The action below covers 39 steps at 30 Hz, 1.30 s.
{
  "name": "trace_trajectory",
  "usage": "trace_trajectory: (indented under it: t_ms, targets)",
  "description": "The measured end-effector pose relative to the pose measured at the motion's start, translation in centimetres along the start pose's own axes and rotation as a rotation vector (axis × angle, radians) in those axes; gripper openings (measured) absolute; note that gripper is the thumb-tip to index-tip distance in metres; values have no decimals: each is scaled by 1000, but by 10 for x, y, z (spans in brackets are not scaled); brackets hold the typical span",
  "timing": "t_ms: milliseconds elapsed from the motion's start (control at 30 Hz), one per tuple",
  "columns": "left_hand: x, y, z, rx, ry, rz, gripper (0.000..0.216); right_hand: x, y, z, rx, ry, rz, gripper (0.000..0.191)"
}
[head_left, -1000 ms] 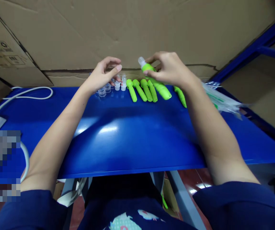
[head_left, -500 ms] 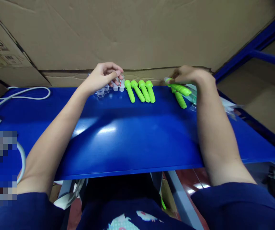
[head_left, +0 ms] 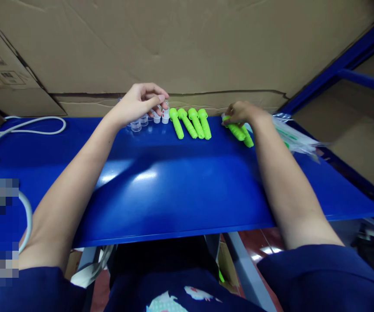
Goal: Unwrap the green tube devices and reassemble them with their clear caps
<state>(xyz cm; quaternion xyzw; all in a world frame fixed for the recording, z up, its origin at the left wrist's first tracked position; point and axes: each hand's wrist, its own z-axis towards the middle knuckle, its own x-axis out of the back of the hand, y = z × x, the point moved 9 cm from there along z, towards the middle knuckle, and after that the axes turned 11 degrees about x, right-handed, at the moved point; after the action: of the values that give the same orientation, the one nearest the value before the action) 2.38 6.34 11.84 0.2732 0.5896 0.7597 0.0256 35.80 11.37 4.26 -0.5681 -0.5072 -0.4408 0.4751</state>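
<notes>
Several bright green ribbed, torch-shaped tubes [head_left: 191,123] lie side by side at the back of the blue tabletop. My right hand [head_left: 241,113] is closed around the upper end of another green tube [head_left: 235,131], which has a clear, whitish tip. One more green tube [head_left: 248,139] lies against it, partly covered. To the left of the row, my left hand [head_left: 144,102] curls its fingers at the top of a small clear vial [head_left: 165,116] with a white lower part and red marks. Other clear vials [head_left: 136,125] stand below that hand, partly hidden by it.
A clear plastic bag [head_left: 299,141] with green and white contents lies beyond my right forearm. Cardboard [head_left: 174,47] walls the back. A white cable [head_left: 44,125] loops at the left. A blue frame bar [head_left: 365,80] runs along the right.
My right hand has drawn slightly left and lower with its green tube, which now lies alongside the other one and points more downward. My left hand stays at the vials.
</notes>
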Motion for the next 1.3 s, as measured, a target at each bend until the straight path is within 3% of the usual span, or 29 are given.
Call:
trace_trajectory:
  t_ms: [167,633,800,900,1033,1100,1200,1300]
  targets:
    - [0,2,-1,6,0,-6,10,10,0,-5,3,114,-177,63]
    - [-2,1,-1,30,0,7,11,12,4,-5,90,147,-143,48]
    - [-2,1,-1,5,-24,16,12,13,10,-1,125,120,-118,54]
    - [-2,1,-1,11,-23,24,12,17,18,-3,38,126,-71,58]
    - [-3,0,0,44,-2,43,11,22,28,-11,-137,187,16,81]
    - [-4,0,-1,54,5,52,10,15,30,-11,-192,124,31,88]
    - [-5,-1,-1,69,1,75,8,-1,29,-9,-205,-3,32,83]
    - [-5,-2,-2,69,3,92,13,-5,29,-3,-160,-3,26,73]
